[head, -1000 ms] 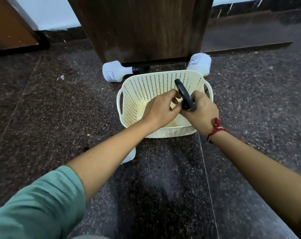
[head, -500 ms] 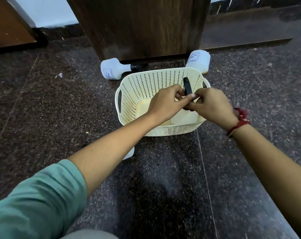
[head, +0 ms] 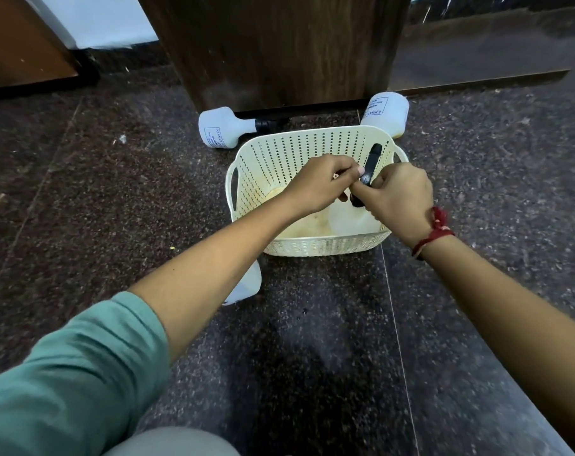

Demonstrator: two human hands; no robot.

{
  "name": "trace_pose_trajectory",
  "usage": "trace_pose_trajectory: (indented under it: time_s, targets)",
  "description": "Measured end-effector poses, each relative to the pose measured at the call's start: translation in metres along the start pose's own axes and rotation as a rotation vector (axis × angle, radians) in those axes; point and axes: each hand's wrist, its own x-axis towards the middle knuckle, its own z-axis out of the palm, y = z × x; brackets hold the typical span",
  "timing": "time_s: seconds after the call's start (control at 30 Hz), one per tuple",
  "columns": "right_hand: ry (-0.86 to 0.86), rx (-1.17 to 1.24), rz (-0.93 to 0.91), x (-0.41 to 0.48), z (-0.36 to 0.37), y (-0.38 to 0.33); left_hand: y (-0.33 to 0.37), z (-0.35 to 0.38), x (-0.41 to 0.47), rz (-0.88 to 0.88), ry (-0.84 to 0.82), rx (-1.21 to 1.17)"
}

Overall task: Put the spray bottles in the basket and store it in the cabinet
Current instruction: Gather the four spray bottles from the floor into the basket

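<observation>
A cream perforated basket (head: pixel 279 153) stands on the dark stone floor. Inside it stands a white spray bottle (head: pixel 352 222) with a black trigger head (head: pixel 371 161). My right hand (head: pixel 398 195) grips that black head from the right. My left hand (head: pixel 319 184) pinches at the same head from the left, fingers closed. Two more white spray bottles lie on the floor behind the basket, one at the left (head: pixel 222 130) and one at the right (head: pixel 386 113). Another white bottle (head: pixel 246 284) shows partly under my left forearm.
A dark wooden cabinet panel (head: pixel 279 51) rises just behind the basket. A brown wooden piece (head: pixel 19 47) stands at the far left against a white wall. Open stone floor stretches on both sides and in front.
The black trigger head has turned from a slanted position to nearly upright. My right hand shifted right and then back left onto it, while my left hand stayed pinching the head.
</observation>
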Motion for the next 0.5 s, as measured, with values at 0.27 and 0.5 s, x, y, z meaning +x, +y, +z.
trace_pose_trajectory:
  time_s: [0.27,0.5]
  targets:
    - [0.177,-0.249,-0.207,-0.015,-0.029,-0.001,-0.058,-0.067,-0.063,0.202,0.732,0.407]
    - [0.146,-0.023,-0.568,-0.028,-0.019,-0.033,-0.148,-0.071,-0.192,-0.229,0.612,0.552]
